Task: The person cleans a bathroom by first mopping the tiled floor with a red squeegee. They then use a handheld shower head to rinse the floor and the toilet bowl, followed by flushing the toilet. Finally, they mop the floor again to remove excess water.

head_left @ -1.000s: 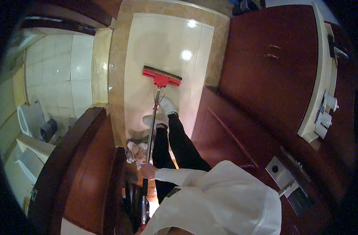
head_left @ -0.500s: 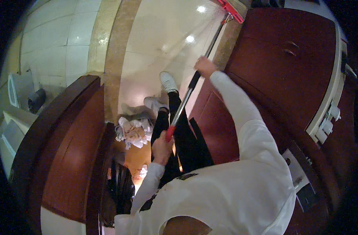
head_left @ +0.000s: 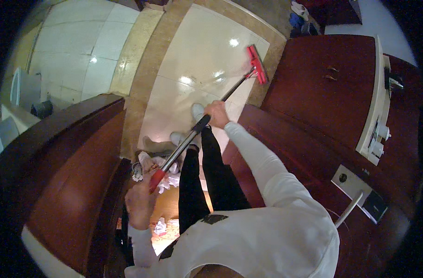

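A sponge mop (head_left: 187,141) slants across the view, its silver and black pole running from near my left side to the far right. My left hand (head_left: 139,200) is wrapped round the red grip at the pole's near end. Farther up, my right hand (head_left: 217,114) grips the pole just beyond its black sleeve. The red mop head (head_left: 256,65) rests on the tiled floor (head_left: 193,51), close to the brown border strip at the right. Its underside is hidden.
Beside my shoes (head_left: 198,112) lies a heap of crumpled cloths (head_left: 151,162). A dark red cabinet (head_left: 320,78) runs along the right, and an open dark wooden door (head_left: 77,171) stands at the left. White-tiled flooring (head_left: 77,41) continues beyond the doorway.
The mop head has come nearer along the floor and slightly left. My right hand has moved left and nearer, and my left hand has swung left and back toward the door.
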`<action>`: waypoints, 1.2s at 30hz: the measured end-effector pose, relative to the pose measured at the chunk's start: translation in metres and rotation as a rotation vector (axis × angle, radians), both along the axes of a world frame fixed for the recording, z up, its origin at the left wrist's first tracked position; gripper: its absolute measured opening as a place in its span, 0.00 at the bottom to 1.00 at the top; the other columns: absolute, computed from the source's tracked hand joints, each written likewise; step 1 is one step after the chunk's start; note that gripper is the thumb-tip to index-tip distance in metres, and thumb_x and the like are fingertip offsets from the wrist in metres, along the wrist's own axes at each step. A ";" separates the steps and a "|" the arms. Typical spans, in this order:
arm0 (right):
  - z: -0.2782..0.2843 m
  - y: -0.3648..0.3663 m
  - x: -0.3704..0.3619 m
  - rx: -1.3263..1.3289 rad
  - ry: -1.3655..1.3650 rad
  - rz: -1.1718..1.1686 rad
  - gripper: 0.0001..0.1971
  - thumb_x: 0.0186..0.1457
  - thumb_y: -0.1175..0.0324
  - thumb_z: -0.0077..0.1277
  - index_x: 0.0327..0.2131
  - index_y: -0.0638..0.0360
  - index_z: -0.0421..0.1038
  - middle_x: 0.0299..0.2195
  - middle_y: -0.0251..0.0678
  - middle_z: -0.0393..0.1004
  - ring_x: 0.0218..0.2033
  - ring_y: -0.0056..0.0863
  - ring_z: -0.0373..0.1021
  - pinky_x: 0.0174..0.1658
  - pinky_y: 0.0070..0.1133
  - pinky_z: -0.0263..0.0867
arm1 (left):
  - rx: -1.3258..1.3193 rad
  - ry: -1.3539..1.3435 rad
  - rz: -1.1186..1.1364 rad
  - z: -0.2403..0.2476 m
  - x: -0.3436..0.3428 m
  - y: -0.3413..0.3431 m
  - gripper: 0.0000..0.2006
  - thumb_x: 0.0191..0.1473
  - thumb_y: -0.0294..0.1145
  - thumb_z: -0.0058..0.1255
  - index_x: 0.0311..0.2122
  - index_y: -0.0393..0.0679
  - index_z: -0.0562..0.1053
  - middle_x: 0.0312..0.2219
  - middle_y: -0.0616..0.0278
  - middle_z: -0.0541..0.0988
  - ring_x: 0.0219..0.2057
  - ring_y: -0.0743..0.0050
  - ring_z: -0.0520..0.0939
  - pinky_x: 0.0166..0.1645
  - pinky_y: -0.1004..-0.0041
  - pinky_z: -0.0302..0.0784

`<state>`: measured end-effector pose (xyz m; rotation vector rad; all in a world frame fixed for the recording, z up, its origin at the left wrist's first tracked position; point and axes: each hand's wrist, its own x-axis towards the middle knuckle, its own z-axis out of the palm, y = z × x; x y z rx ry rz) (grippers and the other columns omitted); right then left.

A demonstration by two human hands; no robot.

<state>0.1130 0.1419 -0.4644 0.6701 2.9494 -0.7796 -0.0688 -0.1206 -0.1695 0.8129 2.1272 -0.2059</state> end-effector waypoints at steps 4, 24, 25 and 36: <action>0.037 -0.111 -0.051 -0.072 -0.281 0.145 0.09 0.34 0.57 0.53 0.19 0.48 0.72 0.22 0.34 0.70 0.32 0.38 0.68 0.40 0.35 0.54 | -0.044 0.160 0.040 0.080 -0.015 -0.085 0.16 0.40 0.37 0.61 0.36 0.48 0.71 0.26 0.52 0.78 0.29 0.47 0.78 0.32 0.55 0.72; 0.236 -0.397 -0.110 -0.587 0.323 0.936 0.09 0.35 0.57 0.50 0.19 0.49 0.69 0.18 0.33 0.69 0.29 0.37 0.71 0.39 0.35 0.60 | -0.204 0.192 0.994 0.356 0.097 -0.299 0.20 0.32 0.24 0.61 0.38 0.44 0.77 0.25 0.57 0.80 0.26 0.68 0.80 0.35 0.72 0.74; 0.233 -0.391 -0.111 -0.576 0.205 0.934 0.09 0.35 0.57 0.50 0.19 0.49 0.69 0.18 0.32 0.69 0.30 0.36 0.71 0.40 0.34 0.60 | -0.164 0.166 1.022 0.351 0.099 -0.302 0.19 0.33 0.25 0.61 0.38 0.43 0.77 0.25 0.56 0.80 0.26 0.68 0.80 0.34 0.72 0.74; 0.262 -0.203 -0.210 -0.328 0.197 0.994 0.09 0.34 0.59 0.55 0.23 0.45 0.70 0.19 0.33 0.69 0.31 0.36 0.69 0.40 0.33 0.56 | -0.203 0.399 0.706 0.333 0.045 -0.211 0.22 0.29 0.39 0.66 0.35 0.47 0.77 0.22 0.52 0.78 0.25 0.50 0.79 0.31 0.61 0.73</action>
